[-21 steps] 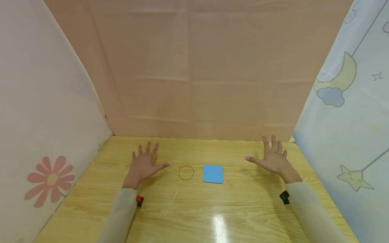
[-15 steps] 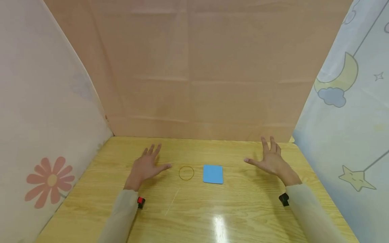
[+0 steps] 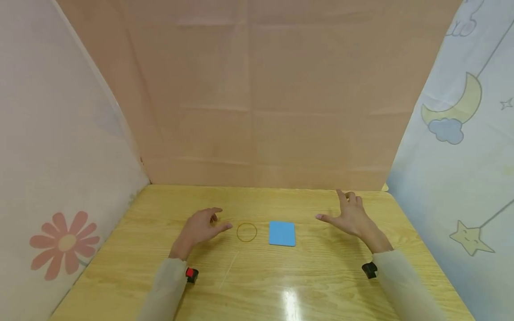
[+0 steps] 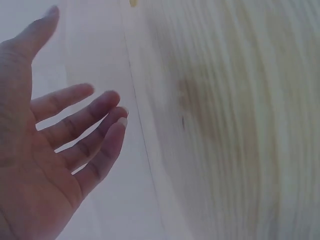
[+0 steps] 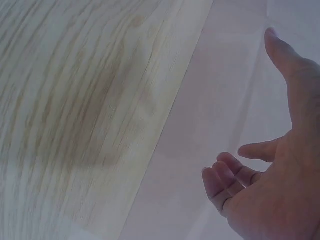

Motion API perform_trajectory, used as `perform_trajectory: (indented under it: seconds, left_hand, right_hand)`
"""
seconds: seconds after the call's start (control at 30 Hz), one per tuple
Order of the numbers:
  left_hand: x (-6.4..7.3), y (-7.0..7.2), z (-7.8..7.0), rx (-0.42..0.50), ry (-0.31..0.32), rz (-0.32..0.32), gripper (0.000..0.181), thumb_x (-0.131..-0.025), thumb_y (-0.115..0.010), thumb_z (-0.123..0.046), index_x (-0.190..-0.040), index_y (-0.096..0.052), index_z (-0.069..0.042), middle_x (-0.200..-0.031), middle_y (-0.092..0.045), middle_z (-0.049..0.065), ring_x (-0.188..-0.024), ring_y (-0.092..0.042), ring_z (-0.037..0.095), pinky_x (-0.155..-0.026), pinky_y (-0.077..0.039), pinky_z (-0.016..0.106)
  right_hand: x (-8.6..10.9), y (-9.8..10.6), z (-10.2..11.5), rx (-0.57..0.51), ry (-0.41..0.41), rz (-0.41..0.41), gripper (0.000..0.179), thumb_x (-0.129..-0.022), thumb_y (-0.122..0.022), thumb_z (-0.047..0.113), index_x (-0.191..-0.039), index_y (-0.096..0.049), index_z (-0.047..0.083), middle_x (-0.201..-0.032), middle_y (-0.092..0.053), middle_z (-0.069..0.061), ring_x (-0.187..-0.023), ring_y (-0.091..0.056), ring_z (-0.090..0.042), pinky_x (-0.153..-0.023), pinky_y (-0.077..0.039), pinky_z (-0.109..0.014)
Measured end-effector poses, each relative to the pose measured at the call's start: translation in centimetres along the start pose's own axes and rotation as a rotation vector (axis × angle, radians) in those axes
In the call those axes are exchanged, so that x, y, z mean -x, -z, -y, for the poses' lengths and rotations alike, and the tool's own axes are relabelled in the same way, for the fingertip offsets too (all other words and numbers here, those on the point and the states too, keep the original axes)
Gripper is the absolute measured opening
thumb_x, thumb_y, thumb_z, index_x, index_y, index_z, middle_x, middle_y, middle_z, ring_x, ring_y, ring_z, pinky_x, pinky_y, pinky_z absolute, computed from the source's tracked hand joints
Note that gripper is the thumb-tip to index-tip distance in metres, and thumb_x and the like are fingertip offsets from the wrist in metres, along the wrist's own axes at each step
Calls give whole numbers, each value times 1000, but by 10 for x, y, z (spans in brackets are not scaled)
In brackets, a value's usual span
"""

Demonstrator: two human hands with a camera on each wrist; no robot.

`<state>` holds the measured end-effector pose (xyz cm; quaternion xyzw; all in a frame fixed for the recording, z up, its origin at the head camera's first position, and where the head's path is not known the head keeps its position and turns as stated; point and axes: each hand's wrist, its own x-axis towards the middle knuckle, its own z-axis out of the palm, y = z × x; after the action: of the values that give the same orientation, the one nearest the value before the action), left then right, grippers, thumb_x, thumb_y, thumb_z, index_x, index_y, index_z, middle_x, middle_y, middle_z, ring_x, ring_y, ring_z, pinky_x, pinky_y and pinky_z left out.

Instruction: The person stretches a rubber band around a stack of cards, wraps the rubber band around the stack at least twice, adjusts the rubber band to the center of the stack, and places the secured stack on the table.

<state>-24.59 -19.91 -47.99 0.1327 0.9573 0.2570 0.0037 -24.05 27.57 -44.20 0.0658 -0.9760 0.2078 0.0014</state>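
Note:
A thin yellow rubber band (image 3: 246,232), lying as a ring, and a flat light-blue square (image 3: 282,233) with rounded corners are side by side on the wooden table (image 3: 321,285). My left hand (image 3: 201,228) hovers left of the band, thumb pointing toward it and fingers loosely bent, holding nothing. Off to the right of the blue square is my right hand (image 3: 353,219), its thumb stretched out and its other fingers partly bent, also holding nothing. Both wrist views show the bare palms, with the left hand (image 4: 65,130) and right hand (image 5: 275,170) above the table.
A tan sheet (image 3: 253,98) rises behind the table's far edge. White printed cloths stand on either side, with a flower (image 3: 66,243) on the left one and a moon (image 3: 458,104) on the right one. Small black devices sit at both wrists.
Both hands have moved inward and slightly toward the person, and their spread fingers have bent, the left more. The rubber band and blue square stay where they were on the table.

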Motion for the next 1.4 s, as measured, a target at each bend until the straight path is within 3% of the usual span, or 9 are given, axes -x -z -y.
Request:
perform_trajectory:
  seconds: [0.2, 0.37, 0.63, 0.87, 1.03, 1.23, 1.4]
  left_hand:
    - [1, -8, -6, 75, -25, 50, 70, -93, -72, -64, -138, -68, -11, -92, -69, -5, -74, -57, 9, -73, -53, 31]
    - [0, -14, -10, 113, -50, 80, 63, -96, -72, -57, -138, -68, -11, -93, -68, -6, -76, -57, 9, -72, -52, 30]
    - [0, -22, -18, 104, -63, 69, 45, -98, -75, -39, -132, -71, -9, -105, -74, 1, -91, -65, 10, -85, -59, 39]
    - [-3, -27, -23, 109, -56, 60, 43, -99, -75, -33, -133, -70, -7, -124, -75, 11, -113, -71, 27, -99, -59, 49]
    - [-5, -30, -28, 89, -56, 76, 48, -99, -75, -32, -137, -67, -4, -139, -69, 15, -131, -64, 37, -111, -52, 55]
    - [-3, -34, -35, 13, -69, 103, 53, -102, -71, -31, -143, -60, 2, -146, -63, 20, -140, -57, 42, -117, -46, 58]
    - [-2, -33, -39, 2, -70, 105, 56, -103, -69, -30, -147, -57, 2, -151, -59, 23, -147, -50, 44, -121, -42, 59]
  right_hand:
    - [3, -6, 10, -14, 16, 7, 119, -87, -69, 76, -161, -27, -7, -156, -31, -38, -138, -30, -58, -104, -42, -75]
    - [5, -11, 17, -47, 43, 24, 114, -89, -67, 75, -159, -33, -8, -160, -33, -37, -146, -28, -62, -109, -38, -78]
    - [10, -23, 24, -45, 81, 64, 107, -90, -64, 78, -157, -42, -3, -161, -42, -31, -142, -48, -55, -110, -45, -70]
    - [10, -36, 36, -55, 140, 100, 99, -91, -69, 70, -155, -46, 0, -155, -53, -26, -139, -55, -49, -109, -48, -65]
    - [12, -43, 45, -101, 159, 144, 99, -91, -73, 64, -157, -43, -2, -156, -52, -26, -141, -54, -47, -113, -47, -64]
    - [17, -50, 53, -172, 201, 212, 97, -92, -76, 57, -159, -39, -3, -159, -49, -24, -145, -51, -45, -116, -45, -62]
    - [19, -54, 59, -183, 232, 225, 95, -93, -78, 53, -159, -39, -4, -160, -49, -24, -147, -49, -44, -118, -43, -61]
